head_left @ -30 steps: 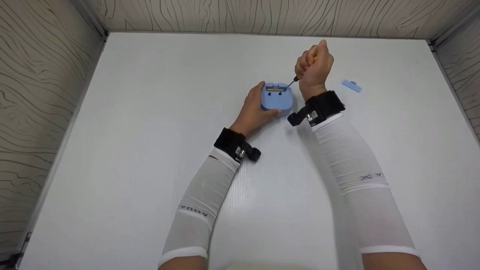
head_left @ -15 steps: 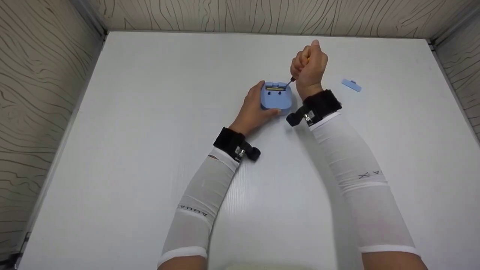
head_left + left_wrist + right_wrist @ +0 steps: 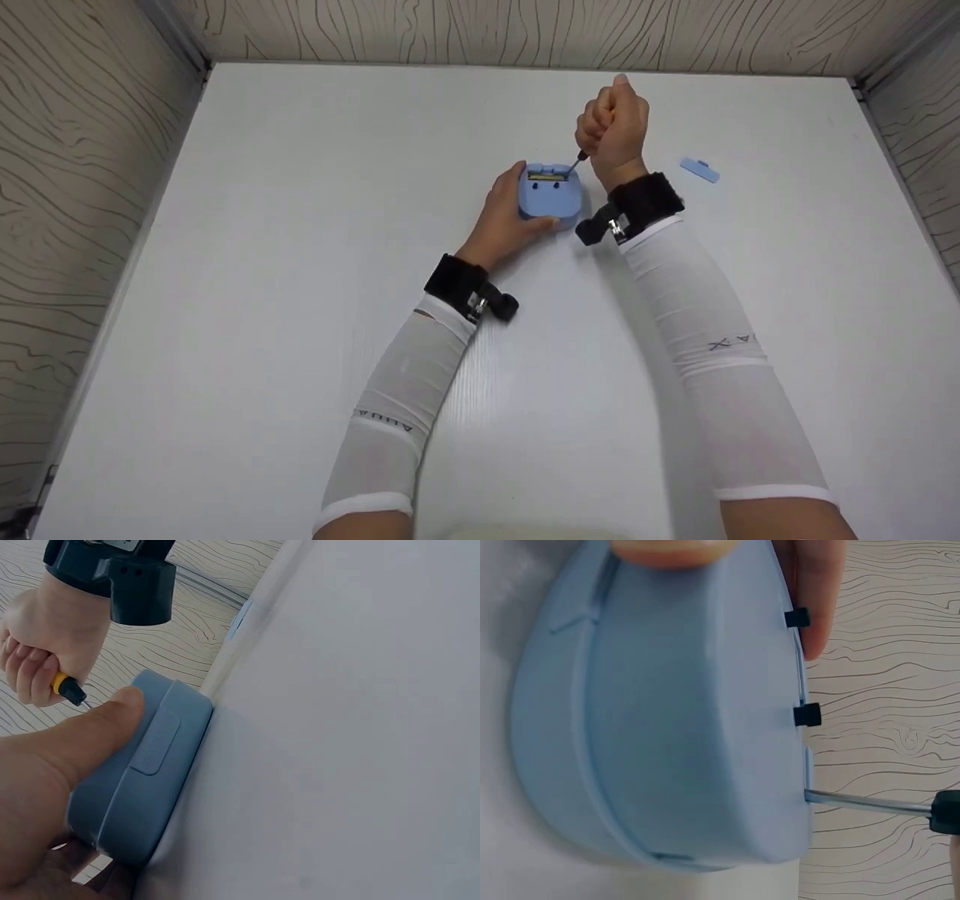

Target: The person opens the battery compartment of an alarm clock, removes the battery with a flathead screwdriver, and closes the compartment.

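A light-blue rounded plastic case (image 3: 550,202) rests on the white table. A narrow slot in its top shows something yellowish inside, and two small black pegs (image 3: 808,715) stand up from the face. My left hand (image 3: 506,221) holds the case from the left, its thumb (image 3: 112,716) along the near side and fingers round the far side. My right hand (image 3: 615,127) is wrapped round the handle of a screwdriver (image 3: 870,802), yellow and black in the left wrist view. The thin metal shaft slants down to one end of the slot; its tip is hidden inside.
A small light-blue cover (image 3: 700,169) with a tab lies on the table (image 3: 300,262), right of my right hand. Wood-patterned panels (image 3: 435,30) stand along the back and both sides.
My right hand has shifted left and the screwdriver stands more upright, its tip staying at the slot's end. The left hand keeps holding the case in nearly the same place.
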### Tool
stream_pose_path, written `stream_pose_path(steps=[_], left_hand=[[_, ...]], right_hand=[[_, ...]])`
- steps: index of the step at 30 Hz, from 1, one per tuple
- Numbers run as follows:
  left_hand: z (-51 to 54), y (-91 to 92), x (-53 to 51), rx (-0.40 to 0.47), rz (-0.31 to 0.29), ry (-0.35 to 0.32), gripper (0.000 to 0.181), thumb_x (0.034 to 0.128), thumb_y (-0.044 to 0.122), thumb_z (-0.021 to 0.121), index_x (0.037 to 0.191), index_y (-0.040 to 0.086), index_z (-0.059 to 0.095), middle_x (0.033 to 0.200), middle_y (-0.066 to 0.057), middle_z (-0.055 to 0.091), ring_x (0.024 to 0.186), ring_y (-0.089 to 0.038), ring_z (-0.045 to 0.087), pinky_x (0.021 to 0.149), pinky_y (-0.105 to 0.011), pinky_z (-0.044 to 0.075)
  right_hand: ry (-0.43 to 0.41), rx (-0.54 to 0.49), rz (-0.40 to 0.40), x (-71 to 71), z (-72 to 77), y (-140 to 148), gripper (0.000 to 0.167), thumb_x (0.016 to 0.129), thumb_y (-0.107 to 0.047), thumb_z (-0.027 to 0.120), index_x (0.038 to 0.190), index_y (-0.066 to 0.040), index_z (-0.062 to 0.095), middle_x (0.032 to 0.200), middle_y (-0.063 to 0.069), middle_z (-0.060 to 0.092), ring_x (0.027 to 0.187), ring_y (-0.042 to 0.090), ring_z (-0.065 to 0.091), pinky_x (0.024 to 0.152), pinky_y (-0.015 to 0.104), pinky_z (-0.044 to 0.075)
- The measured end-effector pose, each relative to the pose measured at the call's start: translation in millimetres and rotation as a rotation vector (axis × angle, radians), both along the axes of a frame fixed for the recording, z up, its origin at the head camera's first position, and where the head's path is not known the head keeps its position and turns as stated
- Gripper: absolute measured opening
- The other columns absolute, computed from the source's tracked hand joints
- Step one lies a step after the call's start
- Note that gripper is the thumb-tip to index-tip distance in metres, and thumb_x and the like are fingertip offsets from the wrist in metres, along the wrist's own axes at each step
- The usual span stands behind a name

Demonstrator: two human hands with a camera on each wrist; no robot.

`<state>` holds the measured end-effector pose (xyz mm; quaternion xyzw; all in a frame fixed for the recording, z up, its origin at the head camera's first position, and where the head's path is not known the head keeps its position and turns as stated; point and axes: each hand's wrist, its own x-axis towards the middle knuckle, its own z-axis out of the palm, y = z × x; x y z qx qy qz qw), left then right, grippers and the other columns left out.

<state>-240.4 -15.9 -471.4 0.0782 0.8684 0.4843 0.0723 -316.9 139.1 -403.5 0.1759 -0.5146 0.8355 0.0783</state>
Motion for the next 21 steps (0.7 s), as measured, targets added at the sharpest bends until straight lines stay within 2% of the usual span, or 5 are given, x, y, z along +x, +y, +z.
stream_pose_path(steps=[8,11,16,18,21], left_hand=[[0.7,0.5,-3.2,0.002,-0.005,-0.004,0.101,0.0888,0.029,0.081,0.162,0.007,0.015,0.163,-0.013,0.026,0.15,-0.021,0.026,0.12,-0.025,0.021],[1.2,1.3,-3.2,0.0,-0.006,-0.011,0.101,0.0887,0.029,0.081,0.162,0.007,0.014,0.163,-0.012,0.026,0.149,-0.02,0.026,0.12,-0.025,0.021],[1.0,1.0,-2.5,0.005,-0.01,-0.001,0.101,0.0883,0.029,0.081,0.161,0.006,0.015,0.163,-0.014,0.026,0.149,-0.021,0.026,0.12,-0.025,0.022],[0.6,0.3,-1.9,0.004,-0.006,0.004,0.101,0.0878,0.028,0.082,0.161,0.005,0.016,0.163,-0.014,0.026,0.15,-0.022,0.026,0.12,-0.025,0.021],[-0.2,-0.7,-0.4,0.003,-0.004,0.011,0.101,0.0877,0.028,0.082,0.161,0.005,0.016,0.163,-0.015,0.026,0.15,-0.023,0.026,0.12,-0.025,0.021]], right_hand=[[-0.011,-0.014,0.1,-0.2,3.1,0,0.059,0.11,-0.015,0.022,0.052,-0.009,0.026,0.045,-0.004,0.024,0.039,0.009,0.014,0.037,0.023,0.014],[-0.007,0.007,0.087,0.9,1.8,-2,0.058,0.109,-0.016,0.024,0.052,-0.009,0.027,0.045,-0.004,0.025,0.039,0.009,0.015,0.037,0.023,0.015],[0.017,0.03,0.021,1.4,-3.5,-5,0.058,0.11,-0.017,0.022,0.052,-0.012,0.029,0.045,-0.008,0.029,0.038,0.008,0.017,0.036,0.023,0.016],[-0.011,-0.02,-0.002,1.0,-6.5,-2,0.059,0.11,-0.017,0.021,0.052,-0.013,0.029,0.044,-0.008,0.029,0.038,0.008,0.018,0.036,0.023,0.015],[-0.162,-0.224,-0.048,0.6,-15.3,7,0.059,0.111,-0.02,0.023,0.052,-0.013,0.028,0.043,-0.006,0.029,0.037,0.007,0.02,0.036,0.022,0.014]])
